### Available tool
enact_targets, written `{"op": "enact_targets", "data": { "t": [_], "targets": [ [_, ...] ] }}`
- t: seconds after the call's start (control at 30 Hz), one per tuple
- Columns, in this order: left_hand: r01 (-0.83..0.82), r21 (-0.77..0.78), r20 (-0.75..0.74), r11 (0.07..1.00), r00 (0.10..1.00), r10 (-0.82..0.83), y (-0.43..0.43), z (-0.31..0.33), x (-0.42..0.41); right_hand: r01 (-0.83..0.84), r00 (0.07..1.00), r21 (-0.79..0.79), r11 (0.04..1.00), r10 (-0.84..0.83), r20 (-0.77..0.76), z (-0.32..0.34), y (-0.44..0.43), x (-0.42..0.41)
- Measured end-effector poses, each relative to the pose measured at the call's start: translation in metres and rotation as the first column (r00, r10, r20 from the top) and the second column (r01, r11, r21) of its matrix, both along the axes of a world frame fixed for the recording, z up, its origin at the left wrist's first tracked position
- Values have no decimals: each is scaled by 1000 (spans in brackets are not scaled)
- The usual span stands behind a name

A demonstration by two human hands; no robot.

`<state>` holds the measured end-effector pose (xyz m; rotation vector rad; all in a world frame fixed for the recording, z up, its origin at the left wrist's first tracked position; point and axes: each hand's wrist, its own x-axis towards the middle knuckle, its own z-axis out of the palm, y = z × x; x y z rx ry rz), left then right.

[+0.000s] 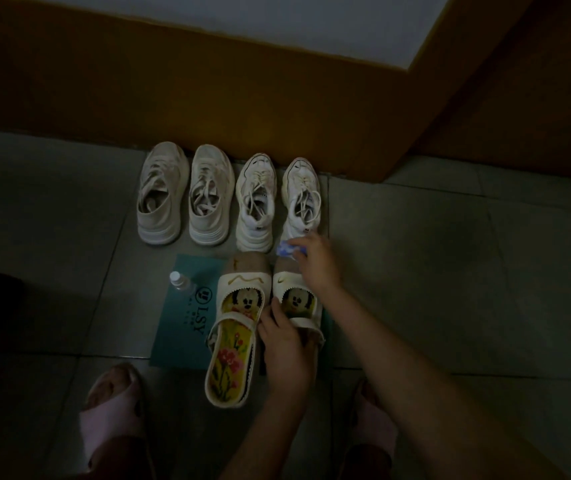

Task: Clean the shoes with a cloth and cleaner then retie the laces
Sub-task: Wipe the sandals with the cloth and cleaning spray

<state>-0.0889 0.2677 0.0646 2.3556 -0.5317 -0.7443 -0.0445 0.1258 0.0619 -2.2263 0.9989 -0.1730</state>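
**tilefan:** How far in are you?

**me:** Early-ish, I'd guess. I'm on the cream slip-on shoe with the cartoon insole, the right one of its pair. It sits on the teal printed paper mat on the grey tiled floor. Its floral-insole twin lies right beside it. The four white lace-up sneakers stand in a row by the wall, with neither hand on them. The laces on the right-hand two look loose, so I reckon wiping and retying those is all ahead. It's too dim to tell what's clean.

**tilefan:** And the hands?

**me:** My right hand is out at the toe, its grip clamped on a small blue-and-white cloth that sits at the toe cap. My left hand covers the heel end of the same shoe, thumb on the inner rim, its grip closed round the side to steady it. The small clear bottle with a white cap stands at the mat's left edge, untouched.
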Motion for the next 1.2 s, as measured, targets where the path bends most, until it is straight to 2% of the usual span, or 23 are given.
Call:
{"op": "enact_targets", "data": {
  "t": [0.1,0.2,0.27,0.33,0.4,0.47,0.5,0.57,0.63,0.9,1.0,1.13,1.2],
  "targets": [
    [-1,7,3,1000,1000,1,0,-1,0,-83,996,-94,992,81,-24,-6,7,-5],
    [-2,3,6,1000,1000,2,-2,-2,-1,-263,965,-89,961,263,-15,-3,9,-21],
    [-9,8,-2,1000,1000,9,-1,-2,-1,-327,944,-75,942,322,-67,-1,15,-34],
    [-15,1,-1,1000,1000,15,0,-2,-1,-390,915,-39,920,382,-133,2,14,-43],
    [-10,-10,-1,1000,1000,10,1,-2,-1,-428,891,101,898,438,-119,9,3,-47],
    [-4,-14,8,1000,1000,4,1,-2,-1,-352,930,259,899,368,-15,17,-12,-45],
    [-6,-16,13,1000,1000,6,1,-2,-1,-252,967,290,923,250,43,18,-20,-42],
    [-6,-18,16,1000,1000,6,1,-1,-1,5,993,235,972,-33,115,9,-31,-36],
    [-1,-21,5,1000,1000,1,2,0,0,135,983,184,974,-155,97,0,-30,-31],
    [16,-38,1,999,1000,-16,2,-1,0,157,977,219,963,-183,106,-19,19,-70],
    [18,-34,8,999,1000,-18,3,-1,1,243,950,304,921,-289,116,-20,34,-95],
    [20,-36,-14,999,1000,-20,3,0,2,159,975,436,886,-211,75,-14,40,-115],
    [31,-38,-21,999,999,-32,3,0,2,207,951,469,859,-289,109,-8,26,-110]
  ]
}}
